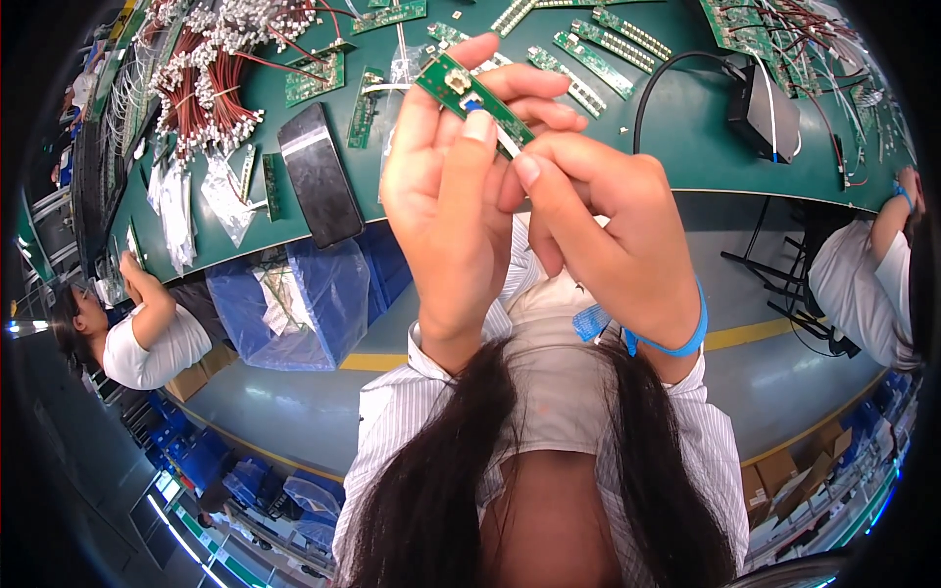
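A narrow green circuit board [443,76] is held up over the table's near edge in my left hand [446,196]. My left thumb presses on its face beside a small blue part [471,102], and the fingers support it from behind. A cream connector sits nearer the board's upper end. My right hand [613,220], with a blue wrist strap [683,338], is closed in a pinch at the board's lower end. A thin white piece [509,144] shows at the right thumb tip; whether it belongs to the board is unclear.
On the green table [382,29] lie a black phone [320,174], bundles of red-brown wires [206,88], several circuit boards [593,64] and a black box [763,113] with a cable. A blue bin [289,309] lined with plastic hangs below left. People sit at both sides.
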{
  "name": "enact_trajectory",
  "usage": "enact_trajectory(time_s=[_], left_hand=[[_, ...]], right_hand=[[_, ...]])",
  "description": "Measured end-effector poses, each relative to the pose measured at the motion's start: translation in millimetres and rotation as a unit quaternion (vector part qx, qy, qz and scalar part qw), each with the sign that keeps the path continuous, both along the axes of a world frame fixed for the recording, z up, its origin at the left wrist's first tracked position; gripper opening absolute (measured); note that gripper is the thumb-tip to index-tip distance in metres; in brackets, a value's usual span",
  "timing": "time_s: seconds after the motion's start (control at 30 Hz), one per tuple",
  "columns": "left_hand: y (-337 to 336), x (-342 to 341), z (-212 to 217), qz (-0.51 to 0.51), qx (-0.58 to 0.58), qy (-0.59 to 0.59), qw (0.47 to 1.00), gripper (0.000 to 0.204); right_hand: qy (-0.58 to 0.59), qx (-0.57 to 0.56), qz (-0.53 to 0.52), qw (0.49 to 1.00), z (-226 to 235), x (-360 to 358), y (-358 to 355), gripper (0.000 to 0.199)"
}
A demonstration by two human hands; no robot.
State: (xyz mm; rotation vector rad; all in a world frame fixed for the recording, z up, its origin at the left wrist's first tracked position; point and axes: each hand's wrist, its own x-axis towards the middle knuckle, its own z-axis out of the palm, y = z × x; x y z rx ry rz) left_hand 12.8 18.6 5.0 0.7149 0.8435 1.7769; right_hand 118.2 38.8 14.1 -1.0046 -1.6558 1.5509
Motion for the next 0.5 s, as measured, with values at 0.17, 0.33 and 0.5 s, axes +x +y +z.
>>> enact_trajectory(time_s=[0.17,0.33,0.5], left_hand=[[-1.3,-2.0,0.4,-0.015,-0.009,-0.016,1.000,0.041],[-0.8,-7.1,-2.3,-0.075,-0.011,-0.096,0.992,0.043],[-1.5,-11.1,-5.5,-0.105,-0.011,-0.144,0.984,0.041]], right_hand=[[0.012,0.038,0.016,0.999,-1.3,-0.4,0.2,0.018],[-0.001,0.001,0.000,1.000,2.2,-0.7,-0.5,0.018],[0.002,-0.011,0.003,1.000,3.7,-2.3,-0.2,0.020]])
